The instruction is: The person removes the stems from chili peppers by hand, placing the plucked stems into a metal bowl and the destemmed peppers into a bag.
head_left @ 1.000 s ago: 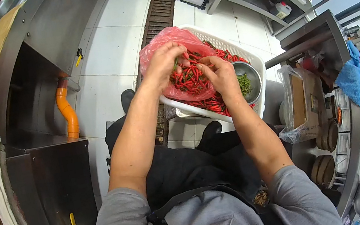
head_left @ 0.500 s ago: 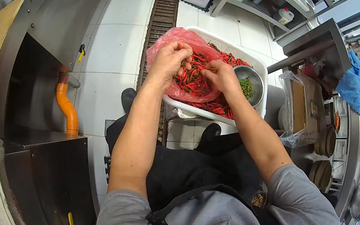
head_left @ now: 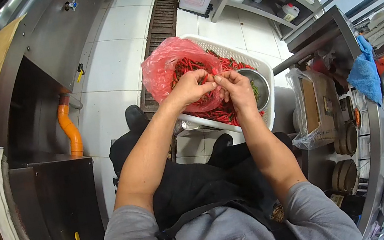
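My left hand [head_left: 192, 89] and my right hand [head_left: 234, 90] meet fingertip to fingertip over an open red plastic bag [head_left: 157, 72]. Both are closed in a pinch around a small red chili pepper [head_left: 214, 72], mostly hidden by the fingers. Inside the bag lie many red chilies [head_left: 186, 65]. The bag rests in a white perforated basket [head_left: 271, 101], where more loose red chilies [head_left: 216, 115] lie around it. Beside my right hand, a metal bowl [head_left: 261, 80] in the basket contains green stems [head_left: 254, 90], partly covered by the hand.
A floor drain grate [head_left: 162, 18] runs beyond the basket. Left stands a steel unit with an orange pipe [head_left: 69, 128]. A plastic-wrapped carton [head_left: 319, 104] and a blue cloth [head_left: 364, 73] are on the right. Shelves [head_left: 264, 3] with tubs stand at the upper right.
My hands were apart, the left raised with a red chili and the right down at the bag's contents. Now their fingertips are together. The view has shifted slightly.
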